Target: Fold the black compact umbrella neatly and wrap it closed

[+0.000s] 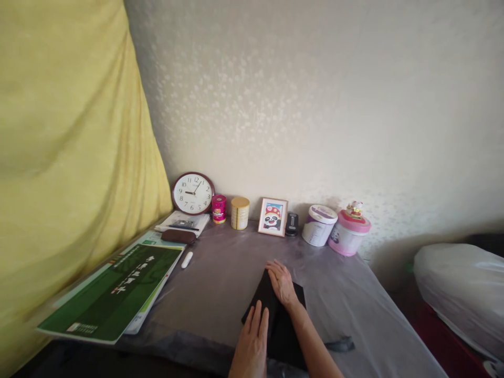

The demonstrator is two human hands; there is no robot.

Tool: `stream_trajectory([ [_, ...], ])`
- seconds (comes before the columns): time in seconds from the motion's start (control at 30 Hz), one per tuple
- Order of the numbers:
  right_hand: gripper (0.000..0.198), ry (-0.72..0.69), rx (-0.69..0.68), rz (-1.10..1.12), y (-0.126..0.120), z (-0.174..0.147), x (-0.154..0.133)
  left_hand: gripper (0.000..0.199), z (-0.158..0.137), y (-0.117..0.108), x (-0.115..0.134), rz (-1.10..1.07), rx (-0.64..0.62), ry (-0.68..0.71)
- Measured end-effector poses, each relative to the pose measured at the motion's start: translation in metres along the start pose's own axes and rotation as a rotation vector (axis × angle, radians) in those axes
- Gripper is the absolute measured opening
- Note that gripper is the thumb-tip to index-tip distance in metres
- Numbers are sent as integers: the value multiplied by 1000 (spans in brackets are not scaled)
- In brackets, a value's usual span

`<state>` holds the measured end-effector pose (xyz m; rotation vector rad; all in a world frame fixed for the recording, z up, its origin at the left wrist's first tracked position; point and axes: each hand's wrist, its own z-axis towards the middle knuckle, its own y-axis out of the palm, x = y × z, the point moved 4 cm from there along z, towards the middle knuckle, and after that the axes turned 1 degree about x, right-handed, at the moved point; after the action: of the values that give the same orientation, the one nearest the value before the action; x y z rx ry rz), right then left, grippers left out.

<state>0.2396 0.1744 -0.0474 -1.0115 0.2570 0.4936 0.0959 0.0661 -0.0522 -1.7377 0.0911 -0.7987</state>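
A flat black piece point(289, 338), which looks like folded cloth or a soft cover, lies near the front edge of the grey-covered table. My left hand point(252, 336) rests flat on its near left part, fingers stretched out. Farther up, my right hand point(281, 283) lies on its far part, fingers extended over the top edge. Both palms face down and press on the black surface. My hands and right forearm hide part of it. Just right of my forearm lies a dark strap-like strip point(340, 344).
Green books point(114, 294), a brown case point(178, 236) and a white oval item point(187, 260) lie left. Along the wall stand a clock point(193, 193), pink tin point(219, 209), yellow-lidded can point(240, 214), panda picture frame point(273, 216), black stapler-like object point(292, 224) and two tubs point(319, 226).
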Motion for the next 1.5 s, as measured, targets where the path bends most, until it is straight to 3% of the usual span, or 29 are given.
stream_trajectory([
  [0.13,37,113,82,-39,-6,9,11,89,1,2,-4,-60,1,-23],
  [0.23,37,73,153,21,-18,-11,-7,92,5,9,-10,-103,20,-10],
  [0.4,32,-55,-20,67,-8,-40,-32,98,8,11,-13,-125,-41,2],
  [0.6,38,95,142,-47,-2,-10,16,107,5,6,-15,-182,-53,7],
  [0.77,35,340,307,-108,-36,-39,61,108,6,13,-21,-225,-1,26],
  [0.87,34,504,238,-82,-52,-68,71,107,5,17,-23,-278,44,14],
  [1.0,33,645,113,-8,-59,-86,60,102,-2,12,-20,-308,77,27],
  [1.23,34,602,86,-46,-67,-89,30,97,-10,-1,-10,-267,102,7],
  [1.5,35,545,-11,-105,-66,-90,24,97,-11,5,-12,-269,141,-4],
])
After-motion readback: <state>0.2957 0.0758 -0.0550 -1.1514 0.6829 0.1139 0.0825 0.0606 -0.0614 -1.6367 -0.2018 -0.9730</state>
